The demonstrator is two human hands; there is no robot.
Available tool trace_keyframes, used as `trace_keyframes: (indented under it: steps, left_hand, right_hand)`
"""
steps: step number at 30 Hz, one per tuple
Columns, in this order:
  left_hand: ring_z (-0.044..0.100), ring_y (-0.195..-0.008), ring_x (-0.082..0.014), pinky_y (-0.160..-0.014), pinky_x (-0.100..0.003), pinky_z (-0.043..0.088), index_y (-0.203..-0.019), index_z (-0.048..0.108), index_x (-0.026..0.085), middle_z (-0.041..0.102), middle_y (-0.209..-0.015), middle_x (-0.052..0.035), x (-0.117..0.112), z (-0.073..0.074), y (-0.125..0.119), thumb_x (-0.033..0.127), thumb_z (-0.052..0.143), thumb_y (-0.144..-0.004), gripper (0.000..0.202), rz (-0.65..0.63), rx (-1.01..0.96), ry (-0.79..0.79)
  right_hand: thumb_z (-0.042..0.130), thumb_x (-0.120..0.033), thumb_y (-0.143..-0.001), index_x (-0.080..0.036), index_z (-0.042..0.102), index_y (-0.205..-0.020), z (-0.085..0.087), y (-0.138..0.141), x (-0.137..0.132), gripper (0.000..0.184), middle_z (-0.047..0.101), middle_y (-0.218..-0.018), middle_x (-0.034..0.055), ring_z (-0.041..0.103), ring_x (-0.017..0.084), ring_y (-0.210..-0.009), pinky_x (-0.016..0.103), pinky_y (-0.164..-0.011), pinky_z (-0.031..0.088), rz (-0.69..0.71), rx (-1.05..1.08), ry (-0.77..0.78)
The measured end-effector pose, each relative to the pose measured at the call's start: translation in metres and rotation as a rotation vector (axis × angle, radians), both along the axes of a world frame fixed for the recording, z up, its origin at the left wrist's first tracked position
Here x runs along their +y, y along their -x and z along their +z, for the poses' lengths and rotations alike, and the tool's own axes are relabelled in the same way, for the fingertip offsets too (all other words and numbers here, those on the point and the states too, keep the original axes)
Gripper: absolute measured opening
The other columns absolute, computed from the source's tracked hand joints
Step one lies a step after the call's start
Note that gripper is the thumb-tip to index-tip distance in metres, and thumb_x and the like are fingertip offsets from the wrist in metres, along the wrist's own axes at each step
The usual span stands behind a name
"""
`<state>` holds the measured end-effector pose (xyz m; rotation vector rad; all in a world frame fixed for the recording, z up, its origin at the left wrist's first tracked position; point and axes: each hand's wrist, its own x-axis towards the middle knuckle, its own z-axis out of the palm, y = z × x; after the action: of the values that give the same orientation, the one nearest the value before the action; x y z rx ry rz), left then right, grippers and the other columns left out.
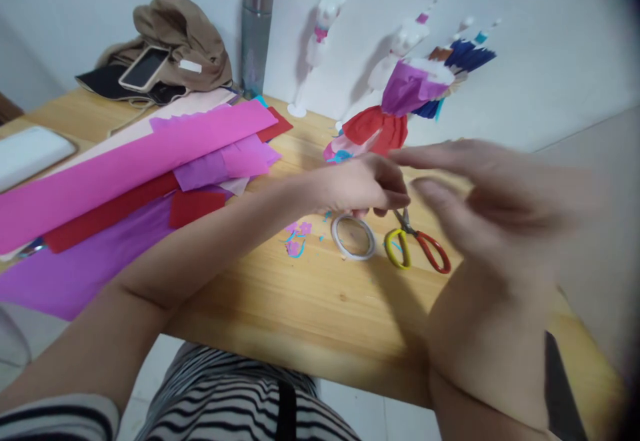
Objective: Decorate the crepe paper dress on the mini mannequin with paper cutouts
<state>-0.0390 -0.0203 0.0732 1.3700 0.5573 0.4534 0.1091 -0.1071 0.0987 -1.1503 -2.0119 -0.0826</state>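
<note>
My left hand [363,184] hovers over the wooden table [310,307] with its fingers curled together, just above a roll of clear tape [353,237]. What those fingers hold, if anything, I cannot make out. My right hand [493,201] is blurred by motion, with its fingers stretched toward the left hand. Small scissors [417,244] with one yellow and one red handle lie beside the tape. A mannequin figure [395,104] dressed in purple and red crepe paper leans just beyond my hands.
Sheets of pink, red and purple crepe paper [125,187] cover the table's left. Paper scraps [297,237] lie near the tape. At the back are a steel flask [257,27], white mannequin figures [323,34], a brown bag with a phone [145,67] and a white box [27,154].
</note>
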Motion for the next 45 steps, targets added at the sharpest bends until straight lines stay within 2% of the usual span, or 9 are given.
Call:
trace_keyframes:
  steps: [3, 7, 9, 16, 21, 28, 36, 41, 45]
  left_hand:
    - [0.043, -0.047, -0.0059, -0.049, -0.02, 0.029, -0.06, 0.057, 0.015, 0.045, -0.052, 0.0035, 0.009, 0.012, 0.003, 0.004, 0.072, -0.087, 0.033, 0.075, 0.049, -0.158]
    - [0.044, -0.048, -0.0058, -0.052, -0.021, 0.031, -0.066, 0.059, 0.014, 0.047, -0.054, 0.0028, 0.018, 0.008, 0.007, 0.012, 0.079, -0.086, 0.029, 0.097, -0.027, -0.056]
    - [0.047, -0.051, -0.0076, -0.054, -0.021, 0.032, -0.067, 0.061, 0.014, 0.047, -0.054, 0.0022, 0.017, 0.002, 0.006, 0.013, 0.08, -0.085, 0.026, 0.095, -0.051, -0.021]
    - [0.053, -0.056, -0.0151, -0.054, -0.026, 0.036, -0.061, 0.063, 0.017, 0.048, -0.052, -0.0022, 0.013, -0.012, -0.004, 0.027, 0.08, -0.087, 0.033, 0.031, 0.074, -0.168]
    - [0.054, -0.056, -0.0146, -0.055, -0.024, 0.037, -0.059, 0.061, 0.017, 0.046, -0.05, -0.001, 0.014, -0.014, -0.005, 0.028, 0.079, -0.089, 0.037, 0.077, 0.133, -0.224]
    - [0.053, -0.062, -0.0105, -0.063, -0.024, 0.036, -0.074, 0.072, 0.013, 0.062, -0.065, 0.0023, 0.005, -0.013, 0.001, 0.001, 0.065, -0.082, 0.016, -0.328, 0.42, -0.702]
    - [0.063, -0.071, -0.0186, -0.062, -0.031, 0.033, -0.084, 0.075, 0.016, 0.068, -0.073, -0.0043, -0.008, -0.041, -0.012, 0.008, 0.059, -0.092, 0.019, -0.252, 0.528, -1.222]
    - [0.072, -0.084, -0.0235, -0.066, -0.031, 0.043, -0.098, 0.075, 0.016, 0.075, -0.087, -0.0081, -0.011, -0.051, -0.015, 0.021, 0.06, -0.1, 0.017, -0.223, 0.498, -1.305]
    - [0.074, -0.088, -0.0241, -0.072, -0.032, 0.048, -0.109, 0.073, 0.016, 0.076, -0.097, -0.0099, -0.016, -0.053, -0.014, 0.008, 0.054, -0.098, 0.023, -0.189, 0.483, -1.386]
  right_hand:
    - [0.076, -0.028, -0.09, -0.027, 0.084, -0.101, 0.004, -0.028, -0.004, 0.014, 0.082, -0.09, 0.0055, 0.079, 0.025, -0.084, 0.041, -0.08, 0.063, -0.24, 0.325, 0.094]
    - [0.072, -0.032, -0.079, -0.02, 0.083, -0.086, -0.031, -0.062, 0.001, 0.018, 0.083, -0.087, 0.0109, 0.074, 0.026, -0.075, 0.041, -0.072, 0.058, -0.364, 0.108, 0.626]
    - [0.069, -0.035, -0.079, -0.018, 0.082, -0.087, -0.055, -0.072, -0.003, 0.023, 0.084, -0.091, 0.0133, 0.073, 0.027, -0.074, 0.041, -0.071, 0.058, -0.384, 0.11, 0.734]
    - [0.071, -0.04, -0.085, -0.024, 0.08, -0.097, -0.088, -0.066, -0.03, 0.022, 0.079, -0.095, 0.0077, 0.065, 0.02, -0.064, 0.033, -0.06, 0.051, -0.054, 0.005, 0.885]
    - [0.062, -0.025, -0.087, -0.023, 0.07, -0.076, -0.087, -0.053, -0.029, 0.013, 0.071, -0.081, 0.0047, 0.064, 0.02, -0.07, 0.032, -0.068, 0.048, -0.004, -0.113, 0.834]
    - [0.071, -0.05, -0.082, -0.02, 0.069, -0.078, -0.096, -0.063, -0.033, 0.03, 0.057, -0.062, 0.0001, 0.045, 0.014, -0.055, 0.029, -0.053, 0.032, -0.231, 0.277, 0.87]
    - [0.079, -0.057, -0.075, -0.021, 0.07, -0.074, -0.1, -0.059, -0.032, 0.037, 0.055, -0.057, -0.0005, 0.043, 0.013, -0.049, 0.028, -0.046, 0.028, -0.301, 0.5, 0.875]
    - [0.083, -0.055, -0.072, -0.021, 0.07, -0.074, -0.099, -0.063, -0.032, 0.037, 0.059, -0.059, -0.0007, 0.045, 0.012, -0.048, 0.028, -0.046, 0.033, -0.295, 0.569, 0.876]
    - [0.087, -0.055, -0.072, -0.021, 0.07, -0.076, -0.098, -0.069, -0.031, 0.039, 0.06, -0.058, -0.0004, 0.048, 0.013, -0.048, 0.027, -0.046, 0.036, -0.277, 0.582, 0.9]
